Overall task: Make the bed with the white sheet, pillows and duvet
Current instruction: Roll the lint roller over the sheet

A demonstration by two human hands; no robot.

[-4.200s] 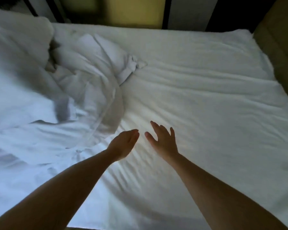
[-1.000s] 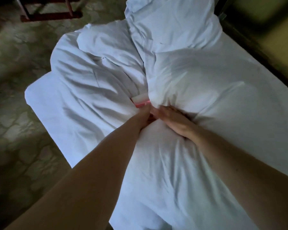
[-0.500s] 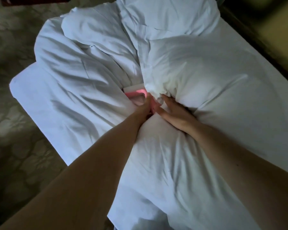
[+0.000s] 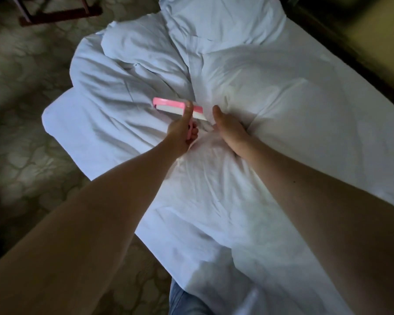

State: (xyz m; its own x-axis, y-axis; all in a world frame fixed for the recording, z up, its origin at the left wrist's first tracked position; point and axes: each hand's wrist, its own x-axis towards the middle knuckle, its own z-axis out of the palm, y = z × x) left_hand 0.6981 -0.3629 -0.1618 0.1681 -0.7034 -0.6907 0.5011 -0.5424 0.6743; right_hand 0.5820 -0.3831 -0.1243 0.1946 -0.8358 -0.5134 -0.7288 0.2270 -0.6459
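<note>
Left hand (image 4: 180, 133) grips a pink tool (image 4: 168, 105), thumb on its head; right hand (image 4: 228, 131) rests on the bunched duvet (image 4: 127, 83), fingers hidden in folds; advise setting the tool off the bed before spreading.

two bare hands show, the left hand (image 4: 181, 133) and the right hand (image 4: 230, 130), along with one pink and white tool (image 4: 168, 105). there is one crumpled white duvet (image 4: 127, 73) and one white sheet (image 4: 362, 133); the pillows in the heap cannot be counted. one dark red wooden frame (image 4: 59, 14) shows on the floor.
</note>
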